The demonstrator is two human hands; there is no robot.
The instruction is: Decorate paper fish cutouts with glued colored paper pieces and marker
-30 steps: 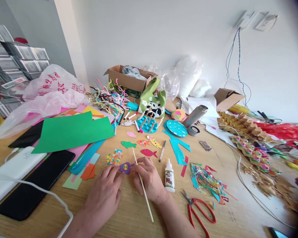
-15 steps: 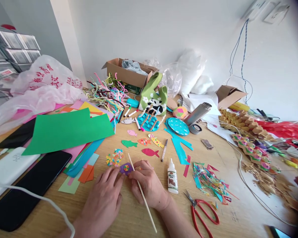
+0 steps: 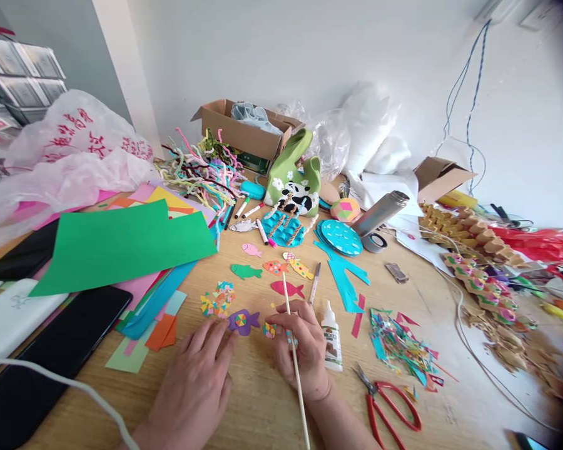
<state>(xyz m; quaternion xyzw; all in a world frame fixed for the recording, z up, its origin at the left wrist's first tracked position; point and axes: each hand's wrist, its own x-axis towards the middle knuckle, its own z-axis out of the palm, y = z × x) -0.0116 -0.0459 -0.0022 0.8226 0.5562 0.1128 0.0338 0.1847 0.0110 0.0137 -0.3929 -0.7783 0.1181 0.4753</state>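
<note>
A purple paper fish (image 3: 250, 323) with small bright pieces stuck on its middle lies flat on the table. My left hand (image 3: 192, 372) rests palm down with fingers stretched out, its fingertips at the fish's head end. In my right hand (image 3: 304, 344) a thin pale wooden stick (image 3: 301, 397) is pinched, slanting up and away. Beneath that hand, small colourful paper bits (image 3: 269, 329) show, partly covered. A heap of tiny paper scraps (image 3: 217, 301) sits just beyond my left fingers. Right of my right hand stands a white glue bottle (image 3: 331, 340).
Paper fish, such as a green one (image 3: 246, 271) and a red one (image 3: 286, 289), lie ahead beside a pen (image 3: 315, 284). Red-handled scissors (image 3: 389, 406) and shredded trimmings (image 3: 403, 344) are on the right. Green paper (image 3: 131, 250) and a black phone (image 3: 65, 362) occupy the left.
My right hand with the stick has moved right, away from the purple fish, which now shows its whole tail. My left hand stays about where it was.
</note>
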